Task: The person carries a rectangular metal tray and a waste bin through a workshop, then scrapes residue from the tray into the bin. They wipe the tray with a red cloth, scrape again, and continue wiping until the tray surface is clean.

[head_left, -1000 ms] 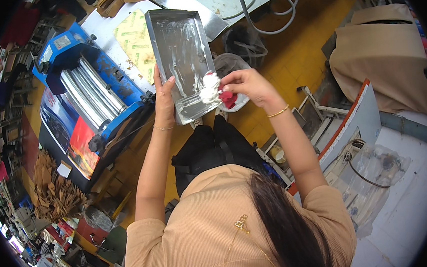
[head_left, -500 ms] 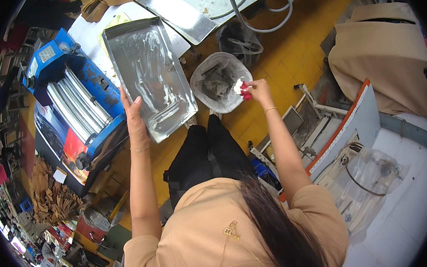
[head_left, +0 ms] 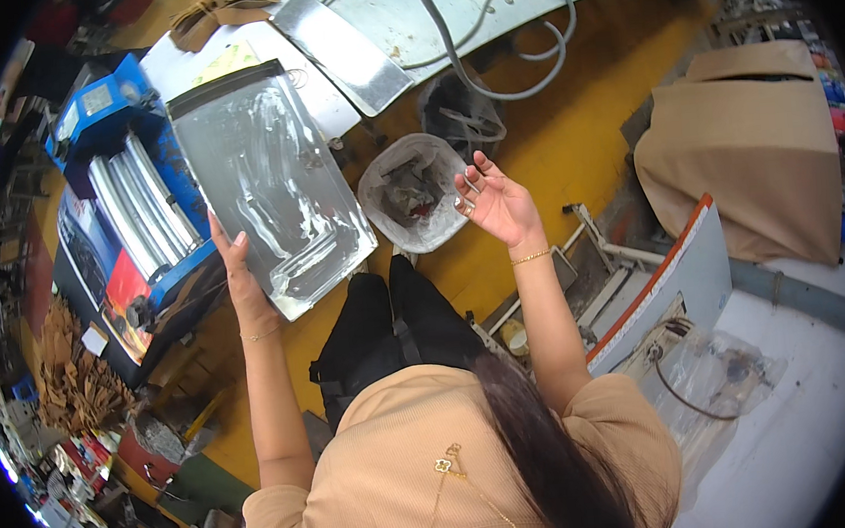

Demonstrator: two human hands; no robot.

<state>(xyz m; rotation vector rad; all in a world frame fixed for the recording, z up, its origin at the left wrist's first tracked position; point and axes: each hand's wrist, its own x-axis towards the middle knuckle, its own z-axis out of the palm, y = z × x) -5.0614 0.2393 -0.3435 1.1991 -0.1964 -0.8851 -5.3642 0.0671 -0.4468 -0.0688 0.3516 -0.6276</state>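
My left hand [head_left: 238, 269] grips the near left edge of a shallow grey metal tray [head_left: 273, 191], its thumb on the rim and its other fingers mostly hidden. White smears streak the tray's inner face, thickest toward the near end. My right hand [head_left: 499, 201] is raised with palm up and fingers spread and curled, holding nothing. It hovers beside the right rim of a waste bin lined with a whitish bag [head_left: 376, 183]. Inside the bin lie crumpled scraps with a small reddish bit among them.
Left of the tray stands a blue machine with shiny metal rollers [head_left: 145, 211]. A pale worktable [head_left: 483, 21] lies ahead, bearing a flat metal sheet [head_left: 341, 52] and a looping grey hose [head_left: 467, 77]. Tan material [head_left: 746, 154] is draped at the right, beyond an orange-edged panel [head_left: 658, 290].
My right hand has let go of the red and white crumpled piece and opened. A reddish bit now shows in the bin. The tray has shifted slightly left and nearer.
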